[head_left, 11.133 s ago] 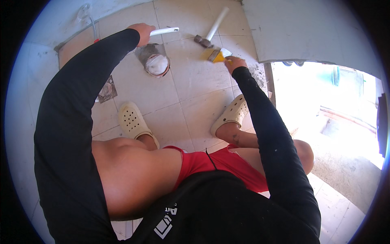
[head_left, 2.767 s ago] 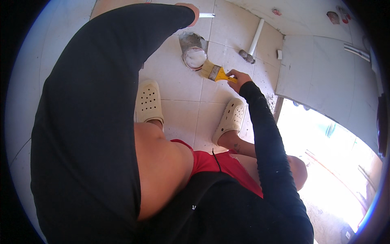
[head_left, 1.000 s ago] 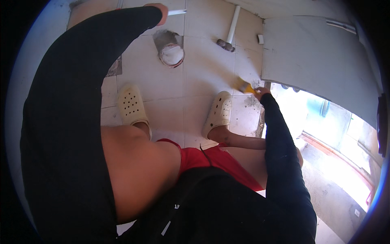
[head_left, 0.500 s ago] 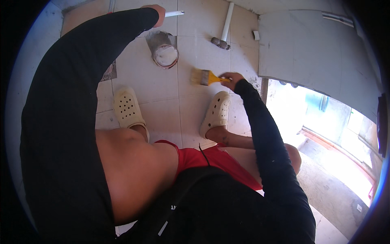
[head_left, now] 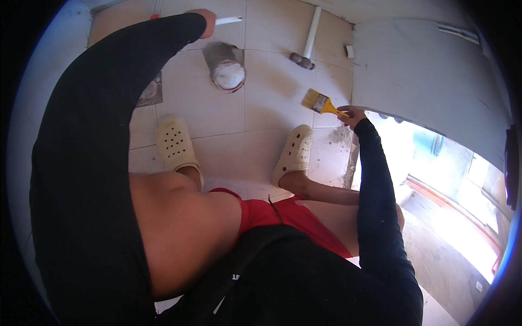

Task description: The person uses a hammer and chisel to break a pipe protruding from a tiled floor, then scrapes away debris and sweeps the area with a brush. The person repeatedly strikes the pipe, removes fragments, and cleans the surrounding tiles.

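Note:
In my right hand (head_left: 354,117), the fingers close round the yellow handle of a flat paintbrush (head_left: 321,102). Its pale bristles point left, above the tiled floor. My left hand (head_left: 202,23), at the end of the bent left arm, is closed on a slim white stick (head_left: 228,20) whose far end sticks out to the right. The fingers' far side is hidden. Below that stick, a round pipe opening (head_left: 229,76) with white material in it sits in a grey patch of the floor.
A hammer (head_left: 311,41) with a white handle lies near the far edge. My feet, in cream clogs (head_left: 175,142), stand apart on the tiles. On the right is a pale panel (head_left: 424,81) beside a bright opening. A small grey patch (head_left: 150,92) lies beside my left sleeve.
My right hand has moved to the right with the paintbrush, away from the pipe opening, and the bristles now tilt up a little. The left hand keeps hold of the white stick.

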A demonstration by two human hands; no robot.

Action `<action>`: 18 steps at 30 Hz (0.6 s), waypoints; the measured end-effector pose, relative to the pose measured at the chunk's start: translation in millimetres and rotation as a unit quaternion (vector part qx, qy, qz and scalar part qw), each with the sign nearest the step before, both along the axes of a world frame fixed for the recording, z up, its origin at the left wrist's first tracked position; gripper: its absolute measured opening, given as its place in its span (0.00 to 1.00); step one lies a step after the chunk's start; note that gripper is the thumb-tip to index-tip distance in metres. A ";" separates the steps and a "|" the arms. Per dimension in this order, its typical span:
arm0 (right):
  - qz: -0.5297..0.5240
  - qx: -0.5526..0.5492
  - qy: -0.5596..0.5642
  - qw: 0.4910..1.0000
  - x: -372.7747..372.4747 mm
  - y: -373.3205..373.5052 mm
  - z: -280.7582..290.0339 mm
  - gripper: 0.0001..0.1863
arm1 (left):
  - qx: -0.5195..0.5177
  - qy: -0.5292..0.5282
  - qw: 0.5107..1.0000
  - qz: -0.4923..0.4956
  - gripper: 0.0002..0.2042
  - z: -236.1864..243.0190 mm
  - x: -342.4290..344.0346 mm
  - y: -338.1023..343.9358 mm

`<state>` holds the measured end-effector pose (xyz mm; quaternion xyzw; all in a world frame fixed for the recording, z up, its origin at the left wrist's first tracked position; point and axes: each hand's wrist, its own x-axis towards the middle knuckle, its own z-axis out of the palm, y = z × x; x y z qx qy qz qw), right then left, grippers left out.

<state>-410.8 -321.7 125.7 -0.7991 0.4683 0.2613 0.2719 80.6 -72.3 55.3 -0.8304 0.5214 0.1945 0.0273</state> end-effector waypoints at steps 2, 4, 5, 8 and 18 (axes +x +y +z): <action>0.021 0.078 -0.055 0.995 23.3 17.1 -0.5 0.16 | 0.001 0.010 1.000 0.014 0.12 6.7 -0.2 -0.4; 0.148 -0.038 0.118 0.981 38.2 25.6 -0.5 0.16 | -0.026 0.011 0.999 0.025 0.12 13.5 4.7 1.0; 0.247 -0.119 0.219 0.937 44.9 27.5 -0.3 0.16 | -0.035 0.020 0.999 0.024 0.12 15.5 8.8 5.6; 0.259 -0.146 0.307 0.904 77.7 19.7 8.6 0.16 | -0.086 0.057 0.993 0.062 0.14 16.0 25.5 28.7; 0.226 -0.135 -0.232 0.936 251.1 105.6 -3.9 0.15 | -0.018 0.022 0.988 0.155 0.15 -4.3 37.8 95.4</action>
